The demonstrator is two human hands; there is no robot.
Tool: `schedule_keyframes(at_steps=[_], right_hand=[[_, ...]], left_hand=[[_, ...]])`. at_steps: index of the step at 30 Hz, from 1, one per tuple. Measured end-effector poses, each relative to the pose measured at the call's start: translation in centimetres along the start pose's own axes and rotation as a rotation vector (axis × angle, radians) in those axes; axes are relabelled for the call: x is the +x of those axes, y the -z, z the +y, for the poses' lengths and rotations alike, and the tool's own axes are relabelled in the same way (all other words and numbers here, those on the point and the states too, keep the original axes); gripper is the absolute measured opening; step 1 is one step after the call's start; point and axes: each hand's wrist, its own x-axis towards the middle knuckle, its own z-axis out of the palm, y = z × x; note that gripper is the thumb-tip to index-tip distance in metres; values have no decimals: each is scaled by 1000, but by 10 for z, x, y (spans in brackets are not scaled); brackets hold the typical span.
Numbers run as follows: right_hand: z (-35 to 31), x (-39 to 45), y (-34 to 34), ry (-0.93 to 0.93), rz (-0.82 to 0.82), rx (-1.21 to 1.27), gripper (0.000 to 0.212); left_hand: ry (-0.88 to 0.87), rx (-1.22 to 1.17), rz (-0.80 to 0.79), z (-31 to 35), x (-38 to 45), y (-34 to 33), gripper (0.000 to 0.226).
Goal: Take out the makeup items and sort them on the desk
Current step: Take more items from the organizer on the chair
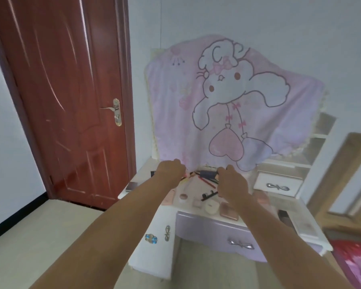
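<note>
Judging by the compacts [208, 205] laid out near the desk [306, 224] front, sorting is partway, left hand [171, 170] and right hand [231, 180] curled over unsorted pencils [206, 181], grip unclear.

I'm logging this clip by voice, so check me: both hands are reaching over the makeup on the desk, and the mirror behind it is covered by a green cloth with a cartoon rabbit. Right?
Not quite. In the head view the cloth is pink and lilac, not green. The rest holds: the left hand and right hand reach over the makeup on the desk, and the cloth bears a cartoon rabbit.
</note>
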Motion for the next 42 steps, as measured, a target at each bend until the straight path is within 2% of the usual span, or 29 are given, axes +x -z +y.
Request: schedule_keyframes(at_steps=[7, 11, 14, 17, 23, 28, 32, 36, 40, 42], right_hand=[[1, 157, -67, -91, -33, 22, 23], [15, 218, -116, -149, -138, 4, 27], [32, 260, -165, -189, -271, 15, 32], [46, 293, -217, -269, -378, 143, 29], [56, 335, -297, -393, -546, 372, 30], [55, 356, -321, -496, -453, 488, 39], [55, 361, -337, -478, -337, 508, 48], [55, 360, -347, -469, -255, 511, 57], [55, 352, -344, -437, -172, 446, 49], [51, 346, -343, -414, -114, 401, 44]], left_hand=[[-109, 0, 16, -49, 164, -56, 32], [-157, -30, -41, -52, 241, -98, 36], [-194, -96, -135, -41, 292, -139, 33], [-189, -192, -242, -30, 335, -180, 35], [-55, -458, -447, -1, 410, -251, 33], [38, -656, -464, 19, 442, -286, 45], [66, -704, -343, 28, 448, -297, 40], [32, -710, -286, 23, 449, -302, 43], [0, -799, -255, 7, 443, -298, 40], [-36, -801, -247, -10, 435, -296, 47]])
